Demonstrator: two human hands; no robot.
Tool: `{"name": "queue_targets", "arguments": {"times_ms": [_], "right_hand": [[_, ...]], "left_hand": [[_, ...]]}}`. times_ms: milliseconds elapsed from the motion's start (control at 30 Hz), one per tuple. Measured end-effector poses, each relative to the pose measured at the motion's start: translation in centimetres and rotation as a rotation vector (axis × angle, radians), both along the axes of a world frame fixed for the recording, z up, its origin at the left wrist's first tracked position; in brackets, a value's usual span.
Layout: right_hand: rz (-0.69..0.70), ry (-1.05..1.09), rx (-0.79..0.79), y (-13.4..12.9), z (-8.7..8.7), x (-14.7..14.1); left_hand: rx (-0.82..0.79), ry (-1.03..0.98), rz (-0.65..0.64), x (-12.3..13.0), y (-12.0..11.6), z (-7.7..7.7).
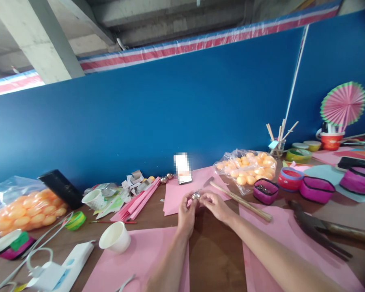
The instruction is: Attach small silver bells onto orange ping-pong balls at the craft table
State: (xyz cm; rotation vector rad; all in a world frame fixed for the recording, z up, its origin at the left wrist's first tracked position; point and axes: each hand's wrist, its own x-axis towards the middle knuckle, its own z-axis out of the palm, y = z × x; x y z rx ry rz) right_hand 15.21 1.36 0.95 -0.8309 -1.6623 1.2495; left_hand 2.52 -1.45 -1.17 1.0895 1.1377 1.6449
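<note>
My left hand (186, 217) is closed around a small, shiny, silvery round piece (196, 195), held between thumb and fingers above the table. From the other side my right hand (215, 205) is closed too, its thumb and fingertips pinched at the right edge of the piece. The fingers partly cover it, so its exact kind does not show. A hammer (241, 201) with a wooden handle lies just right of my right hand. Behind the hands is a sheet of pink paper (173, 202), with a phone propped upright (185, 180) at its back edge.
Bags of orange balls (255, 162) stand at the back right and far left. A white paper cup (115, 238) sits at left, near a power strip (76, 263). At right are magenta pouches (318, 190) and a larger claw hammer (337, 229). A blue partition (182, 109) rises behind.
</note>
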Motion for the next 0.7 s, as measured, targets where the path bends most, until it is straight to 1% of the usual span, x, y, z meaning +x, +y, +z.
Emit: {"name": "queue_targets", "arguments": {"times_ms": [167,233,333,500,700], "right_hand": [[-0.007,0.008,-0.033,-0.2,0.5,0.1],[-0.007,0.008,-0.017,-0.2,0.4,0.1],[-0.010,0.008,0.049,0.0,0.0,0.1],[-0.104,-0.029,0.158,0.3,-0.5,0.1],[-0.204,-0.072,0.146,0.5,-1.0,0.1]], "left_hand": [[0.000,-0.027,0.001,0.0,0.0,0.0],[0.002,-0.054,0.000,0.0,0.0,0.0],[-0.002,-0.121,-0.017,0.0,0.1,-0.1],[-0.034,-0.305,-0.076,0.0,0.1,0.1],[-0.034,-0.377,-0.113,0.0,-0.1,0.5]]}}
